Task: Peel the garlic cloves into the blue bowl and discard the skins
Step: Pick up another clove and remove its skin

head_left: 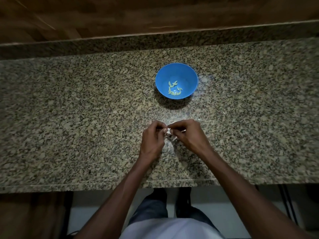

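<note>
The blue bowl [160, 78] stands on the granite counter, past my hands, with several pale peeled garlic cloves [174, 88] lying in its bottom. Closer to me, my left hand [152, 138] and my right hand [187, 133] meet fingertip to fingertip over the counter. Between them they pinch a small whitish garlic clove [168, 130], mostly hidden by the fingers. A few pale bits of garlic or skin [174, 139] lie on the counter just under the hands.
The speckled granite counter [86, 118] runs left to right, with its front edge near my body and a raised granite back strip in front of a wooden wall [120, 14]. My legs and the floor show below the edge.
</note>
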{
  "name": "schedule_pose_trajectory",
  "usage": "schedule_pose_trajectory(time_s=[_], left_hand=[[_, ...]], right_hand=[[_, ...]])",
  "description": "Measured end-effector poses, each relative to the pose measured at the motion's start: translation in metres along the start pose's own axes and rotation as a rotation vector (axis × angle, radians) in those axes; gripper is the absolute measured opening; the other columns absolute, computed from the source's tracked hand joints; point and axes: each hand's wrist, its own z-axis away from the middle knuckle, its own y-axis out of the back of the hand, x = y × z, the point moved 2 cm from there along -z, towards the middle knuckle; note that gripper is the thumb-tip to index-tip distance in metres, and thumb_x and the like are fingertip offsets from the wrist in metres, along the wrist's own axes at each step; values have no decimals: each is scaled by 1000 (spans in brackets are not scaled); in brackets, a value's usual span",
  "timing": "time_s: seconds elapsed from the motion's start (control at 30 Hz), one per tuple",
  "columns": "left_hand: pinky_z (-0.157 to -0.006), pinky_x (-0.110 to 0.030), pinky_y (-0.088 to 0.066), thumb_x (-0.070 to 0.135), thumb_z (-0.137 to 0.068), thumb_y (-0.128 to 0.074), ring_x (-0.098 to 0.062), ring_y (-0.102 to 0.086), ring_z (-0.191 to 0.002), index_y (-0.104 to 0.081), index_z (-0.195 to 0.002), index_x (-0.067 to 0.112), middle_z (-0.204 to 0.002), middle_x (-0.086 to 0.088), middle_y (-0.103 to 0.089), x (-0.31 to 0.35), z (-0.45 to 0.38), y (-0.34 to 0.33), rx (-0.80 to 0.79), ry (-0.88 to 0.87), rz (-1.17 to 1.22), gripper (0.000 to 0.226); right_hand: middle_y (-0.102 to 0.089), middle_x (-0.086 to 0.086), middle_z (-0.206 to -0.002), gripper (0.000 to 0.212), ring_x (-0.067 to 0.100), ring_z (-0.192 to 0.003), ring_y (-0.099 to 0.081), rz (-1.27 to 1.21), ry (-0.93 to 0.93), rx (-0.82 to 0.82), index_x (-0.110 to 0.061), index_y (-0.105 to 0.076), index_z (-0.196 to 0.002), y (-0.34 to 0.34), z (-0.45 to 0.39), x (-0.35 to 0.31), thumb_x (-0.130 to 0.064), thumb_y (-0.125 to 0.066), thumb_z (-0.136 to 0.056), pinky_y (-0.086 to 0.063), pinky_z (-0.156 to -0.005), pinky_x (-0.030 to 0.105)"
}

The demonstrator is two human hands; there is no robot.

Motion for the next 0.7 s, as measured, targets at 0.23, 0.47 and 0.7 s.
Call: schedule_pose_trajectory(time_s=[0.23,0.47,0.7], left_hand=[[-86,-30,-59,10,-97,-69,-15,-68,-99,-53,-113,18,-102,-5,-69,13,8,-13,-10,103,330,24],[-77,-28,-59,13,-95,-73,-14,-68,-91,-57,-112,16,-97,-4,-67,3,12,-16,25,159,206,24],[-73,-28,-55,16,-96,-71,-14,-65,-87,-56,-111,17,-93,-1,-65,-22,13,-3,122,183,69,21]], right_hand=[[-79,-1,-85,13,13,-78,-76,-235,-147,-13,-19,-80,-98,11,10,20,-31,-77,-94,-62,-70,38],[-71,-1,-84,11,9,-71,-68,254,24,112,-12,-69,-92,24,23,34,-15,-63,-101,-57,-61,26],[-51,4,-79,16,20,-66,-48,780,236,22,-9,-54,-88,17,31,49,1,-59,-98,-47,-54,38]])
